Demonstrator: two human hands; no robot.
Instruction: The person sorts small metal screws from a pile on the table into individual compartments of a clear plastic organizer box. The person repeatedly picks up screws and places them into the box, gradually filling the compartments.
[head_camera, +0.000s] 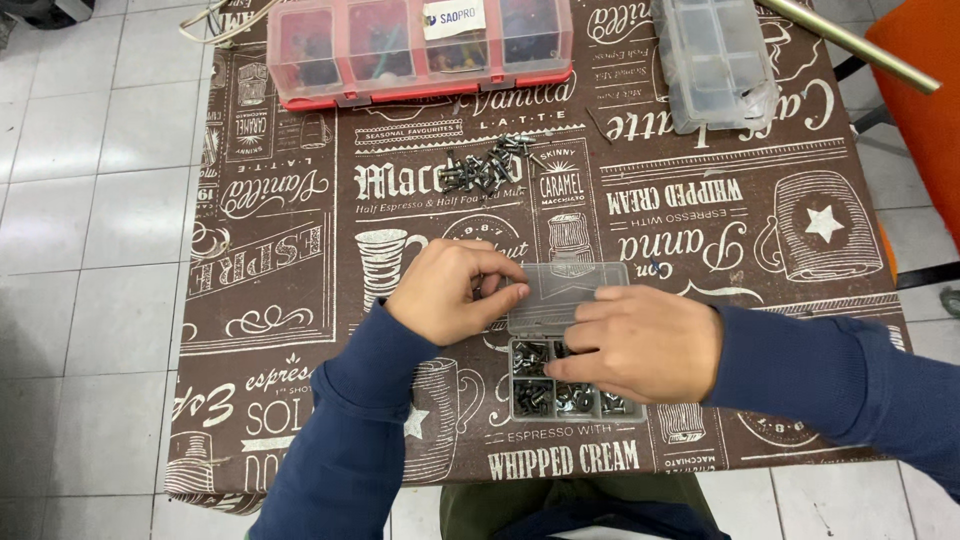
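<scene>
Pale tiled floor (90, 200), patterned brown tablecloth (300, 250), perhaps an orange chair (925, 110)

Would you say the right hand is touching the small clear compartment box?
Touching. The head view shows the right hand resting on the small clear compartment box, its fingers covering the upper compartments of screws beneath the open lid.

A red organizer case (420, 50) with a clear lid lies at the far edge of the brown printed tablecloth (280, 250). Near it is a clear compartment box (712, 62), and between them — closer — a pile of dark screws (487, 165). An orange chair (925, 110) stands beside the table.
</scene>
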